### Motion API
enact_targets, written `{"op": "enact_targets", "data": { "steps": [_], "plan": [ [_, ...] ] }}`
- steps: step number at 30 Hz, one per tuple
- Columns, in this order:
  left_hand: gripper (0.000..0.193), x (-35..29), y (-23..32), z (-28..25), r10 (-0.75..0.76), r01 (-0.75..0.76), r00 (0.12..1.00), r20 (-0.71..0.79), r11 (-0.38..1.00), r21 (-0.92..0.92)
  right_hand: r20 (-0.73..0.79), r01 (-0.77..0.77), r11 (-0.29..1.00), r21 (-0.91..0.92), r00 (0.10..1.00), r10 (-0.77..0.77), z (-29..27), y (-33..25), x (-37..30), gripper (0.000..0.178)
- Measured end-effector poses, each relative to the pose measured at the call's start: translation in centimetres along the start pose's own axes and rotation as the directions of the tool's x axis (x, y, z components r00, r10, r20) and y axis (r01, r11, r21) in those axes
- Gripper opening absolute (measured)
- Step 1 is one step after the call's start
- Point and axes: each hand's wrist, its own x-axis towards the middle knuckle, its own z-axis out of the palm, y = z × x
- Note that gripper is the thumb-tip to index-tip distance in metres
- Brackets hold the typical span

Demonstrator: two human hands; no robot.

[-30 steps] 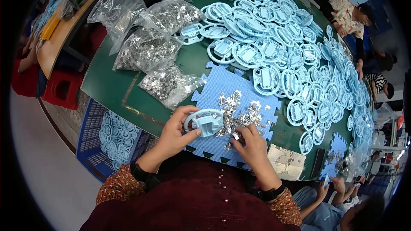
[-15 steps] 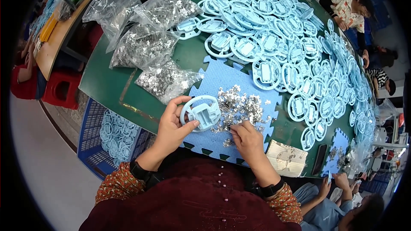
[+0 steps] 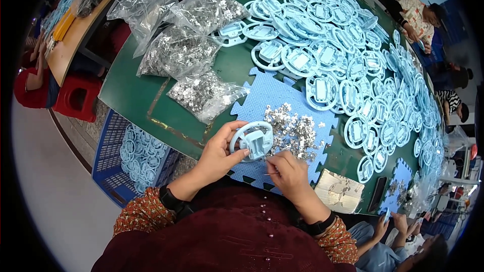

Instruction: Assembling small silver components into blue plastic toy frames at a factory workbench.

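Note:
My left hand [image 3: 220, 150] grips a light blue plastic toy steering wheel [image 3: 258, 142] by its left rim, its recessed middle facing up. Close to the wheel's lower right edge, the fingertips of my right hand [image 3: 288, 172] are pinched together. A thin, dark sliver sticks out from them, too small to name. Beyond both hands, small silvery metal clips [image 3: 297, 130] lie in a loose heap on a blue foam mat [image 3: 275, 88] with jigsaw edges.
Many more blue wheels [image 3: 322, 55] are piled across the green table [image 3: 133, 88]. Clear bags of metal pieces [image 3: 179, 53] lie at the far left. A blue crate [image 3: 108, 163] of wheels stands below. Right of the mat are a cardboard piece [image 3: 339, 191] and a phone [image 3: 376, 190]; co-workers sit along the right.
My left hand and the wheel have shifted slightly right in view and tilted. My right hand has drawn back from the clip heap, toward me, with a thin sliver at its fingertips.

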Motion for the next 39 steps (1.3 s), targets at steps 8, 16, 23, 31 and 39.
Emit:
{"op": "enact_targets", "data": {
  "steps": [8,16,23,31,39],
  "plan": [
    [0.056,0.4,0.9,0.9,-0.010,0.008,1.000,0.013,0.989,0.148,0.058,0.204,0.975,-0.091,0.978,-0.199,0.8,0.4,0.1,0.022],
    [0.056,0.4,1.0,0.9,-0.003,0.000,1.000,0.021,0.989,0.145,0.106,0.208,0.975,-0.083,0.974,-0.199,0.3,0.5,0.0,0.020],
    [0.056,0.6,0.8,0.9,0.052,-0.059,0.998,0.036,0.972,0.229,0.196,0.229,0.963,-0.146,0.960,-0.198,-0.1,-0.1,0.7,0.021],
    [0.057,0.7,0.9,1.0,0.018,-0.022,0.999,0.027,0.985,0.168,0.036,0.066,0.998,-0.006,0.997,-0.065,-0.1,0.3,0.0,0.026],
    [0.057,0.9,1.0,0.9,0.004,-0.015,0.999,0.051,0.975,0.220,0.143,0.154,0.981,-0.121,0.980,-0.136,0.4,0.6,0.0,0.026]
  ]
}}
